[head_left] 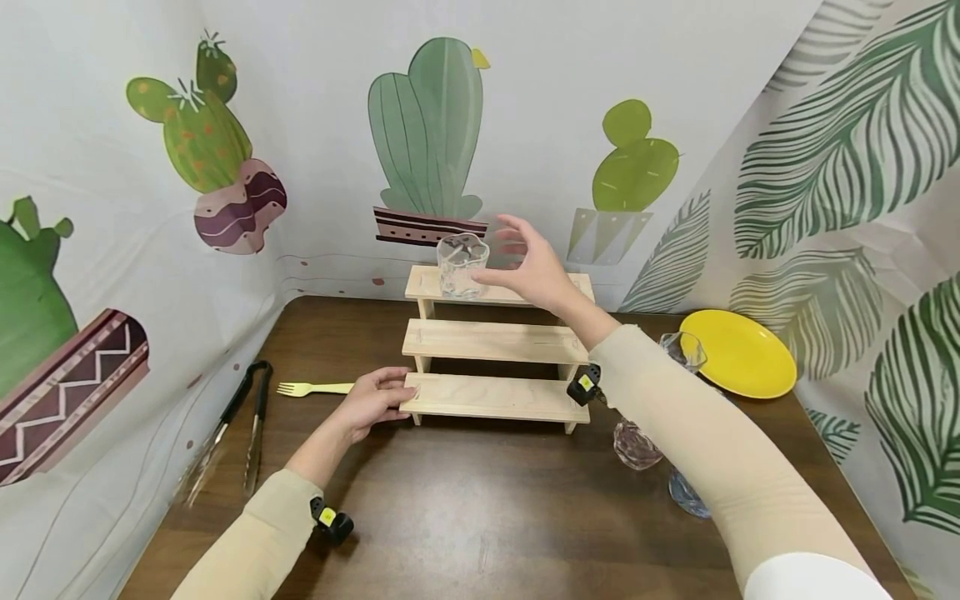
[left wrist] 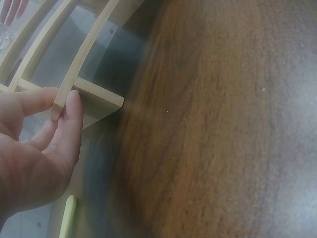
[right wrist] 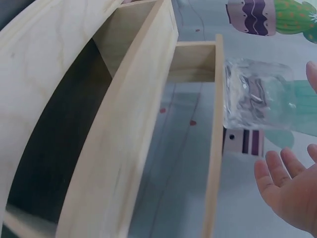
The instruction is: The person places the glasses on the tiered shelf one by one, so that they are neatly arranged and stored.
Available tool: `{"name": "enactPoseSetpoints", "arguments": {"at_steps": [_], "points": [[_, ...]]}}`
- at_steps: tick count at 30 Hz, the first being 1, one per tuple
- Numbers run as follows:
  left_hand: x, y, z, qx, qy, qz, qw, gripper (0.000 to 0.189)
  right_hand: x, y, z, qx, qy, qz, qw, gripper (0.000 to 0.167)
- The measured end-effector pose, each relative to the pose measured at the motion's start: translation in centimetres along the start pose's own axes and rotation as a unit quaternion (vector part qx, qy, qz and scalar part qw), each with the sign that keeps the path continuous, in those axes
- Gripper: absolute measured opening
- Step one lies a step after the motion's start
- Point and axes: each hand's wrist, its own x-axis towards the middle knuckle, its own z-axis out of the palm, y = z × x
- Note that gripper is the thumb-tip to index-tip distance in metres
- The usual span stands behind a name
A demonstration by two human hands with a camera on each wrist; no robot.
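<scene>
A three-tier wooden display stand (head_left: pixel 495 340) stands on the brown table. Its lowest board is pinched at the left end by my left hand (head_left: pixel 371 402); the left wrist view shows the thumb and fingers on opposite faces of the board (left wrist: pixel 81 62). On the top board, towards the left, a clear wavy glass cup (head_left: pixel 459 271) stands upright. My right hand (head_left: pixel 536 271) is just right of the cup, fingers spread and bent slightly. A gap shows between those fingers and the cup (right wrist: pixel 255 96) in the right wrist view.
Left of the stand lie a pale yellow fork (head_left: pixel 311 389) and black-handled tongs (head_left: pixel 257 417). Right of it are a pinkish glass (head_left: pixel 636 446), a bluish glass (head_left: pixel 686 496) and a clear glass (head_left: pixel 686 350), partly behind my right arm. A yellow plate (head_left: pixel 742 354) lies at back right.
</scene>
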Motion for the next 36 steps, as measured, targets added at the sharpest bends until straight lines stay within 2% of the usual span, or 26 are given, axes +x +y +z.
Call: {"name": "enactPoseSetpoints", "arguments": {"at_steps": [10, 14, 23, 27, 32, 36], "points": [[0.1, -0.2, 0.0, 0.004, 0.003, 0.006, 1.0, 0.06, -3.7, 0.5, -5.0, -0.017, 0.013, -0.019, 0.9996, 0.093], [0.1, -0.2, 0.0, 0.004, 0.004, 0.005, 1.0, 0.06, -5.6, 0.9, -7.1, -0.025, 0.017, -0.008, 0.9995, 0.094], [0.1, -0.2, 0.0, 0.006, 0.005, 0.004, 1.0, 0.06, -11.1, 2.1, -11.7, -0.061, 0.069, 0.007, 0.9957, 0.088], [0.2, -0.3, 0.0, 0.009, 0.002, 0.006, 0.9999, 0.061, -14.2, 3.3, -13.7, -0.078, 0.087, 0.01, 0.9931, 0.087], [0.1, -0.3, 0.0, 0.01, 0.002, 0.008, 0.9999, 0.06, -17.6, 5.2, -15.7, -0.07, 0.111, 0.012, 0.9913, 0.084], [0.0, -0.2, 0.0, 0.011, 0.003, 0.008, 0.9999, 0.06, -20.1, 7.4, -17.2, -0.083, 0.116, 0.019, 0.9896, 0.085]]}}
